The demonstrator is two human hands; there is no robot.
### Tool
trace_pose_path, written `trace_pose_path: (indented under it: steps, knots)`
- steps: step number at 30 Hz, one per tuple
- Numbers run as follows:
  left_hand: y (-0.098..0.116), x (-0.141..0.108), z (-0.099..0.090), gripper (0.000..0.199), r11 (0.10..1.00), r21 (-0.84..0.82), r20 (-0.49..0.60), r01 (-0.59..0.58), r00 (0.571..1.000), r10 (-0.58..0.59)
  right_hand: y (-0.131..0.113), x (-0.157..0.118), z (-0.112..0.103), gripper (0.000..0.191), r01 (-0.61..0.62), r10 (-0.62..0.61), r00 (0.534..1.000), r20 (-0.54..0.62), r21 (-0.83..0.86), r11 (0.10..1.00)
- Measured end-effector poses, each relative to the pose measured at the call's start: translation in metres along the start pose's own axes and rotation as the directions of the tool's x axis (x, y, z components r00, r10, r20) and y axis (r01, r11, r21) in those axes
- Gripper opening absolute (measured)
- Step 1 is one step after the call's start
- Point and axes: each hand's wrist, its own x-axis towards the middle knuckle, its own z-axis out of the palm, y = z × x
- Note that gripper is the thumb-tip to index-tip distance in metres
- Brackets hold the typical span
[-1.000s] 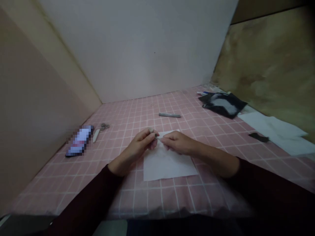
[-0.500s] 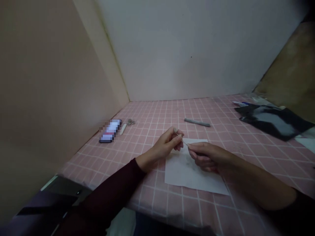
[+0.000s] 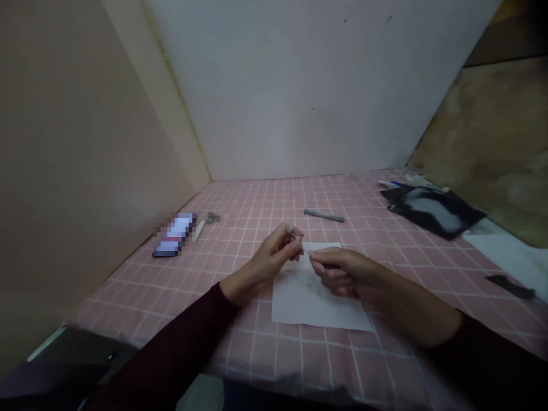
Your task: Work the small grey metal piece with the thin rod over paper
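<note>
While our left hand (image 3: 276, 252) pinched a thin pale strand (image 3: 305, 251) between thumb and fingers, our right hand (image 3: 340, 269) gripped its other end between thumb and forefinger, with the remaining fingers curled inward. Only a short length showed in the gap between our hands, too small for us to tell what it was made of. We held it above the far part of a white paper sheet (image 3: 303, 311), which bore faint grey marks or shadow; we could not say which.

Beneath the sheet we had a pink checked tablecloth (image 3: 248, 348). Just past the paper lay a grey bar (image 3: 324, 215), set slightly aslant. Off to our left we had a phone (image 3: 173, 237) with its lit screen blurred, a narrow white strip (image 3: 198, 230) just beside it, and a small metallic object (image 3: 212, 217) that we could not make out near the strip's far end.

Well to our right lay a black sheet (image 3: 460, 220) with a pale patch, then white sheets (image 3: 505, 251) nearer us, and a dark scrap (image 3: 511, 286) close to their edge. Beyond the table stood a pale wall (image 3: 278, 103).
</note>
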Motion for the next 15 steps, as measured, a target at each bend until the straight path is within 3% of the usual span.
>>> trace_pose_path:
  steps: [1,3,5,6,7,9,11,12,13,15]
  knots:
    - [-0.001,0.000,0.000,0.031,1.000,-0.004,-0.001,-0.026,1.000,0.026,-0.001,-0.001,-0.001,0.036,-0.027,0.023,0.998,0.054,0.079,0.997]
    - [-0.002,0.000,0.000,0.028,1.000,0.012,0.018,-0.021,1.000,0.020,-0.002,-0.002,-0.002,0.034,-0.035,0.031,0.998,0.061,0.076,0.996]
    - [-0.003,-0.001,-0.001,0.027,0.999,0.029,0.033,0.046,0.998,-0.047,0.000,0.000,0.000,0.036,-0.002,-0.005,0.998,-0.056,-0.123,0.992]
    - [-0.004,-0.001,-0.001,0.028,0.995,0.026,0.038,0.098,0.994,-0.099,0.001,0.000,0.001,0.037,0.035,-0.080,0.986,-0.145,-0.289,0.957]
    - [-0.004,-0.001,-0.001,0.029,0.988,0.013,0.041,0.153,0.987,-0.154,0.002,0.001,0.003,0.036,0.070,-0.198,0.954,-0.226,-0.475,0.877]
    - [-0.004,0.000,-0.001,0.031,0.967,-0.029,0.051,0.254,0.966,-0.252,0.004,0.002,0.007,0.033,0.078,-0.465,0.836,-0.289,-0.777,0.624]
    - [-0.005,0.001,-0.001,0.034,0.953,-0.067,0.058,0.296,0.955,-0.292,0.006,0.003,0.009,0.030,0.048,-0.613,0.744,-0.264,-0.895,0.444]
    - [-0.006,0.001,-0.001,0.034,0.955,-0.077,0.052,0.288,0.957,-0.284,0.006,0.003,0.010,0.030,0.053,-0.626,0.736,-0.258,-0.900,0.432]
    - [-0.006,0.001,-0.001,0.033,0.961,-0.075,0.043,0.266,0.964,-0.264,0.005,0.004,0.009,0.032,0.075,-0.595,0.761,-0.258,-0.876,0.476]
    - [-0.007,0.002,0.000,0.029,0.979,-0.039,0.024,0.199,0.980,-0.198,0.004,0.004,0.006,0.036,0.136,-0.439,0.857,-0.270,-0.704,0.697]
